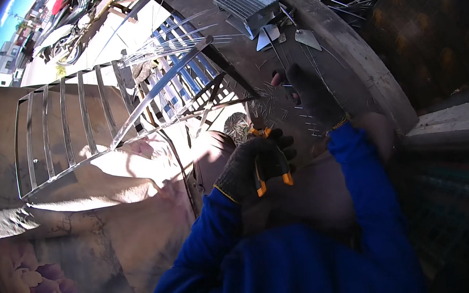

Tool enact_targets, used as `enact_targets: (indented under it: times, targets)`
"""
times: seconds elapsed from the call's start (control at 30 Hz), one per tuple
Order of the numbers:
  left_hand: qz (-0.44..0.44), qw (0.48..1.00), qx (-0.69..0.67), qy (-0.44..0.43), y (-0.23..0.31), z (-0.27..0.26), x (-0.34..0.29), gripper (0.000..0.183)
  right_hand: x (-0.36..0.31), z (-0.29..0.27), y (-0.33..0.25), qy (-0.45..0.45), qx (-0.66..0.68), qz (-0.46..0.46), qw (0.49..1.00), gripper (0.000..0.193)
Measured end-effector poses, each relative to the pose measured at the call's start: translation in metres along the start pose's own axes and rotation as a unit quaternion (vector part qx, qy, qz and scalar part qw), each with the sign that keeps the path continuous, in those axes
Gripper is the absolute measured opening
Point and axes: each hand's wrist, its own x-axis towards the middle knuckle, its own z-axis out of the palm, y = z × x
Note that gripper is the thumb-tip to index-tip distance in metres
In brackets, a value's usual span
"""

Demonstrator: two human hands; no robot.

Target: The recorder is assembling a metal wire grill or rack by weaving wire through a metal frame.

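Observation:
My left hand (247, 167), in a dark glove, is wrapped round pliers (261, 183) with orange and black handles. Their head points away from me, toward a round heap of short metal pieces (236, 127). Further right and higher, my gloved right hand (310, 95) is closed, with its bare fingertips curled in. A thin bright sliver shows at these fingers, but what they hold is too small to make out. Just beyond the right hand lie two flat metal plates on thin rods, one squarish plate (267, 37) and one pointed plate (307, 39).
Short metal pieces (268, 106) are scattered on the ground before me. A slatted metal frame (87, 119) stands at left, with long thin rods (164, 49) across a blue slatted rack (179, 52). A ribbed metal box (244, 2) sits ahead. A concrete ledge (351, 40) runs along the right.

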Motion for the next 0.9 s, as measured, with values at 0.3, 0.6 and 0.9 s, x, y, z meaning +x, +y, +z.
enact_targets:
  times: [0.3, 0.6, 0.9]
  targets:
    - [0.020, 0.979, 0.200, 0.020, -0.012, 0.005, 0.003, 0.052, -0.011, 0.014, -0.010, -0.026, 0.032, 0.092, 0.995, 0.087]
    - [0.027, 0.948, 0.302, 0.096, -0.017, 0.011, 0.008, 0.046, -0.006, 0.014, 0.011, -0.051, -0.002, 0.025, 0.998, 0.077]
    - [0.070, 0.939, 0.328, 0.083, -0.020, 0.000, 0.009, 0.029, -0.003, 0.017, 0.015, -0.063, -0.135, -0.054, 0.987, 0.062]
